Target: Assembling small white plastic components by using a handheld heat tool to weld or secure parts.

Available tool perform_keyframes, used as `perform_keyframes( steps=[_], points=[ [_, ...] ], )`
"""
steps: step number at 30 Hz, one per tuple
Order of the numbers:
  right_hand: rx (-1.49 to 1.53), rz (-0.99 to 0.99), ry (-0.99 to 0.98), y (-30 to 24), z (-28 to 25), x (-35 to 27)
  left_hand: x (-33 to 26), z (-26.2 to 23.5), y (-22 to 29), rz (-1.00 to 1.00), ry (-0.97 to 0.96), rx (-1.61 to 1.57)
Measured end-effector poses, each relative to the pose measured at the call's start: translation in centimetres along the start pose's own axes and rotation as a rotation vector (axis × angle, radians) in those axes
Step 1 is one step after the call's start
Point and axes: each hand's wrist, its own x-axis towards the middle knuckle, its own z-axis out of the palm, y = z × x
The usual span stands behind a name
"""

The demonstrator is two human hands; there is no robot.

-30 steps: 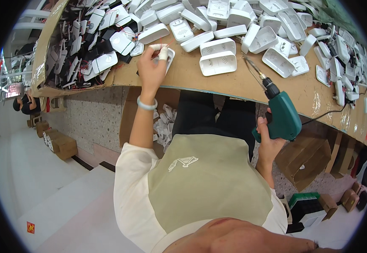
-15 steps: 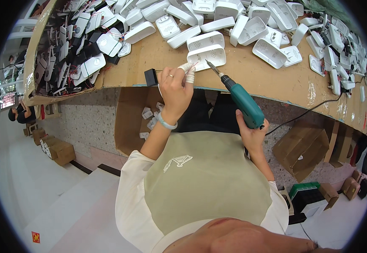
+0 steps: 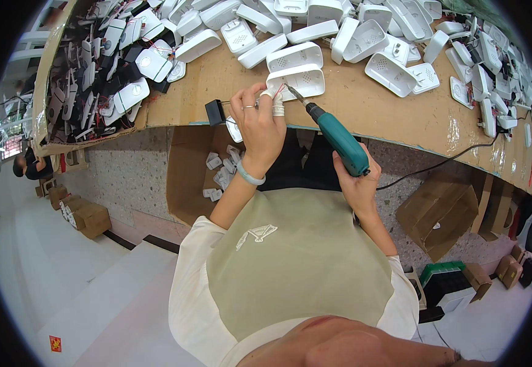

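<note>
My left hand [image 3: 262, 131], with white tape around some fingers, is pinched around thin wires [image 3: 281, 89], pale and reddish. A black box-shaped part [image 3: 215, 113] is beside its wrist side, and a white rounded piece [image 3: 234, 129] hangs partly hidden behind the hand. My right hand [image 3: 357, 181] grips a teal corded soldering gun [image 3: 340, 139] from its rear end. The pointed metal tip is at the wires by my left fingertips; whether it touches them I cannot tell. Just beyond lies an open white plastic housing [image 3: 307, 82], with another housing [image 3: 295, 57] behind it.
White housings [image 3: 370, 41] are heaped along the far side of the cardboard-covered table [image 3: 364, 110]. At left a carton [image 3: 47, 104] holds white and black parts with wires. More assemblies [image 3: 489, 79] pile at right, near the tool's cord [image 3: 437, 160]. Below stands a box [image 3: 186, 177] with small white pieces.
My right hand has brought the soldering gun left and slightly down, its tip now at the wires. My left hand has moved slightly right, and the white piece behind it shows more.
</note>
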Motion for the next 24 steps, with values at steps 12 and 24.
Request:
perform_keyframes(
  steps=[12, 24],
  points=[
    [0.013, 0.033, -0.021, 0.29, 0.32, 0.08, 0.15, 0.06, 0.21, -0.006, 0.010, 0.035],
    [-0.016, 0.031, -0.038, 0.10, -0.01, -0.03, 0.28, 0.28, 0.53, -0.018, 0.012, 0.062]
  ],
)
